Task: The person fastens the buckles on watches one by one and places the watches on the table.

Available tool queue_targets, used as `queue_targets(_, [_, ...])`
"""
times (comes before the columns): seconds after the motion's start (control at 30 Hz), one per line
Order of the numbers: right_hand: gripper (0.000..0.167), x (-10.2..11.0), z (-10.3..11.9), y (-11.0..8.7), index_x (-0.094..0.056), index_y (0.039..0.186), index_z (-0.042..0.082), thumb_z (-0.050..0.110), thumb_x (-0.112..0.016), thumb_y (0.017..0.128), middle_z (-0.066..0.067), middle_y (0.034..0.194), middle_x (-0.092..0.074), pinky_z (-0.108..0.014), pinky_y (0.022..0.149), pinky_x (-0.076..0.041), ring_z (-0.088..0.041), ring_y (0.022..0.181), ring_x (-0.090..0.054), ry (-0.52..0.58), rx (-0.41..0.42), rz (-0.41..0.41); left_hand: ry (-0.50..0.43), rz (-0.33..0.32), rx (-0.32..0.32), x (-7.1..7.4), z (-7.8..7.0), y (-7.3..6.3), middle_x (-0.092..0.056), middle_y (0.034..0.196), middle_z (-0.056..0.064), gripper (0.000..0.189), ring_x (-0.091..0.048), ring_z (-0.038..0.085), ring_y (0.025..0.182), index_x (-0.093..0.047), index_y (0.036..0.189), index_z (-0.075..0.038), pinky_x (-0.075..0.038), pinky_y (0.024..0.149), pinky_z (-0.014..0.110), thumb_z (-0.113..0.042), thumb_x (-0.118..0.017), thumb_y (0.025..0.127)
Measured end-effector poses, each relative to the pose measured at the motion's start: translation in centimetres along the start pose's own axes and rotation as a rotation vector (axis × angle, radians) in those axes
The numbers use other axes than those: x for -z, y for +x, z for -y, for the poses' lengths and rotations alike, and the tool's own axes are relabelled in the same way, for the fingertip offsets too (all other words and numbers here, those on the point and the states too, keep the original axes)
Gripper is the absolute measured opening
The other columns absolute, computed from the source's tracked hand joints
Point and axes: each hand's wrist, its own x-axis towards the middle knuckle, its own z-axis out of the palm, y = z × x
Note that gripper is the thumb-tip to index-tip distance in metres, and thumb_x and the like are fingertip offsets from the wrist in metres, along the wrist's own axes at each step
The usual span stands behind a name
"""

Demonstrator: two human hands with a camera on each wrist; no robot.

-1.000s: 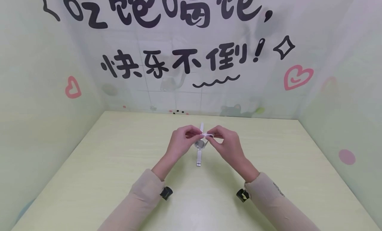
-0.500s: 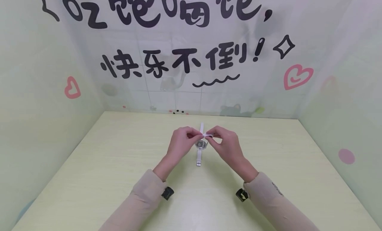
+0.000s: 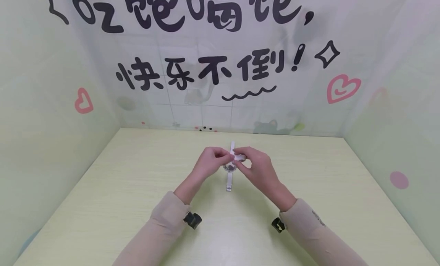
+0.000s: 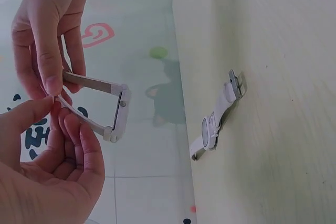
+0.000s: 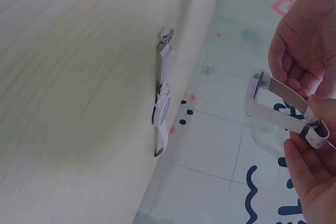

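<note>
A white-strapped wristwatch (image 4: 122,114) hangs with its case below the joined hands, its two strap halves brought together into a loop. My left hand (image 3: 213,161) pinches the strap near the meeting ends between thumb and fingers. From the other side my right hand (image 3: 259,164) holds the strap by its buckle (image 5: 313,127), where a strap end curls over in the right wrist view. Its thumb and index finger are spread around that curl. Beneath the hands a second white wristwatch (image 4: 211,129) lies on the table, strap stretched straight out, partly covered by the hands in the head view.
The pale wooden table (image 3: 137,205) runs back to a printed wall sheet (image 3: 172,109) with black lettering. Side sheets (image 3: 395,136) stand at left and right. Dark wrist cameras (image 3: 193,220) sit under both sleeves.
The right fingers have opened wider around the strap, and its curled end shows more broadly beside them. The left hand has shifted only slightly. The watch on the table has stayed put.
</note>
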Motion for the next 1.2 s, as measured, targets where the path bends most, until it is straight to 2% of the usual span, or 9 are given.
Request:
queue_targets(0.23, [0.019, -0.1, 0.1, 0.1, -0.075, 0.100, 0.006, 0.013, -0.080, 0.083, -0.005, 0.094, -0.077, -0.032, 0.070, -0.060, -0.016, 0.082, -0.073, -0.017, 0.034, -0.013, 0.033, 0.001, -0.023, -0.2, -0.2, -0.1, -0.072, 0.095, 0.008, 0.019, -0.056, 0.016, 0.084, -0.074, 0.096, -0.004, -0.043, 0.070, 0.023, -0.021, -0.066, 0.094])
queue_targets(0.53, [0.019, 0.2, 0.3, 0.4, -0.076, 0.099, 0.006, 0.013, -0.081, 0.082, -0.005, 0.093, -0.078, -0.032, 0.074, -0.061, -0.016, 0.084, -0.074, 0.002, 0.032, -0.042, 0.044, 0.006, -0.027, 0.4, -0.3, 0.0, -0.073, 0.099, 0.011, 0.018, -0.059, 0.017, 0.086, -0.073, 0.099, -0.004, -0.046, 0.073, 0.024, -0.020, -0.065, 0.095])
queue_targets(0.8, [0.019, 0.6, 0.3, 0.3, -0.077, 0.098, 0.006, 0.010, -0.082, 0.080, -0.004, 0.091, -0.078, -0.033, 0.075, -0.061, -0.016, 0.083, -0.073, 0.018, 0.025, -0.063, 0.043, -0.014, -0.020, 1.1, 0.1, 0.0, -0.072, 0.100, 0.009, 0.020, -0.059, 0.018, 0.088, -0.072, 0.102, -0.005, -0.048, 0.075, 0.025, -0.021, -0.066, 0.093])
queue_targets(1.03, [0.019, 0.5, 0.2, 0.2, -0.076, 0.096, 0.006, 0.008, -0.083, 0.079, -0.005, 0.091, -0.078, -0.032, 0.073, -0.061, -0.015, 0.082, -0.073, 0.046, 0.023, -0.082, 0.029, -0.006, -0.036, 1.2, 0.3, -0.1, -0.071, 0.099, 0.011, 0.021, -0.059, 0.017, 0.086, -0.072, 0.102, -0.004, -0.047, 0.073, 0.024, -0.022, -0.065, 0.094])
queue_targets(1.2, [0.017, 0.4, 0.2, 0.2, -0.076, 0.096, 0.005, 0.007, -0.082, 0.080, -0.005, 0.090, -0.077, -0.031, 0.073, -0.062, -0.016, 0.080, -0.073, 0.070, 0.021, -0.093, 0.017, 0.008, -0.060, 1.2, 0.6, -0.3, -0.071, 0.104, 0.015, 0.024, -0.061, 0.017, 0.088, -0.071, 0.106, -0.003, -0.050, 0.078, 0.025, -0.023, -0.063, 0.097])
